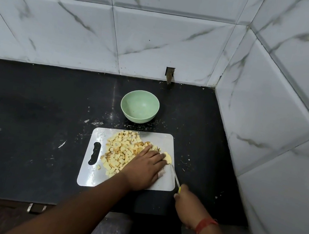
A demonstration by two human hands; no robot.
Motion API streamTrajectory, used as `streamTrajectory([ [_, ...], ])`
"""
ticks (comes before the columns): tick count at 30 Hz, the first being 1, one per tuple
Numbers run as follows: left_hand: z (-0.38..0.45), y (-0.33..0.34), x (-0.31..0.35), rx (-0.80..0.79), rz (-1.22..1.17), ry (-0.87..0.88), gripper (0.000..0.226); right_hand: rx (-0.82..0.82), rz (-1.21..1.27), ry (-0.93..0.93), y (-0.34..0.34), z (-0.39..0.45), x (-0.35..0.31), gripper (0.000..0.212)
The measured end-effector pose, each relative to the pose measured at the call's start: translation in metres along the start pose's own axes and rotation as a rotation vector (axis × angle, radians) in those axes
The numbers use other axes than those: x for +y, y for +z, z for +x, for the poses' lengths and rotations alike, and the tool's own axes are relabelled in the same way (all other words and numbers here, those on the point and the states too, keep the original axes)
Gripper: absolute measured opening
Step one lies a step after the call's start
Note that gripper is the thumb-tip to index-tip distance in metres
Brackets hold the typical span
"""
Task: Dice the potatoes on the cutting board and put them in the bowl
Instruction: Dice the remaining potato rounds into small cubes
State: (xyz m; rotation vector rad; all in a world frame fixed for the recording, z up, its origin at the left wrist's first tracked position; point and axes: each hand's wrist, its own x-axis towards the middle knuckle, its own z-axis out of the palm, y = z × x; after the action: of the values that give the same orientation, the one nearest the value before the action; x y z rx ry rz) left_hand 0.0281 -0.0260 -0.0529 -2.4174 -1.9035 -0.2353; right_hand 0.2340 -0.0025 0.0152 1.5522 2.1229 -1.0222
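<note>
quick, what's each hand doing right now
Left hand: open, pressing the potato piece on the cutting board.
Right hand: gripping the knife.

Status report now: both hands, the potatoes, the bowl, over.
Left hand presses a potato piece on the cutting board; right hand grips the knife. Diced potato piled on board. Green bowl empty. Path to bowl unobstructed.

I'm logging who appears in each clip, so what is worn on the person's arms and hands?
Both forearms are bare, with no sleeves or gloves in view. The right hand has a red thread band round its wrist. The left hand shows no band or watch.
</note>
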Motion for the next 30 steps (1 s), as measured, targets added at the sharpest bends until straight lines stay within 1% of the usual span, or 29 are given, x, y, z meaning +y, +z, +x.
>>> streamTrajectory([
  [1, 0.0, 0.0, 0.0, 0.006, -0.001, 0.001, 0.05, 0.028, 0.025, -0.001, -0.002, 0.0, -0.001, 0.006],
  [4, -0.001, 0.002, -0.002, 0.014, 0.025, 0.016, 0.051, 0.094, 0.071, -0.002, -0.009, 0.006, -0.011, 0.009],
  [7, -0.001, 0.003, -0.002, 0.025, 0.049, 0.026, 0.049, 0.074, 0.03, -0.01, -0.015, 0.014, -0.022, 0.015],
  [10, -0.001, 0.002, -0.003, 0.028, 0.05, 0.03, 0.047, 0.068, 0.067, 0.002, -0.019, 0.022, -0.033, 0.009],
  [12, -0.001, 0.002, -0.003, 0.016, 0.047, 0.031, 0.048, 0.063, 0.065, 0.018, -0.02, 0.024, -0.037, 0.009],
  [16, 0.0, 0.001, -0.003, 0.011, 0.048, 0.033, 0.047, 0.049, 0.018, -0.024, -0.019, 0.027, -0.04, 0.026],
  [20, -0.001, 0.001, -0.005, 0.011, 0.049, 0.04, 0.045, 0.026, 0.045, 0.049, -0.016, 0.03, -0.043, 0.022],
  [25, -0.002, 0.001, -0.004, 0.015, 0.04, 0.034, 0.044, 0.044, 0.037, 0.039, -0.016, 0.03, -0.043, 0.019],
  [30, -0.002, 0.002, -0.004, 0.015, 0.031, 0.029, 0.045, 0.062, -0.036, 0.054, -0.009, 0.035, -0.043, 0.03],
])
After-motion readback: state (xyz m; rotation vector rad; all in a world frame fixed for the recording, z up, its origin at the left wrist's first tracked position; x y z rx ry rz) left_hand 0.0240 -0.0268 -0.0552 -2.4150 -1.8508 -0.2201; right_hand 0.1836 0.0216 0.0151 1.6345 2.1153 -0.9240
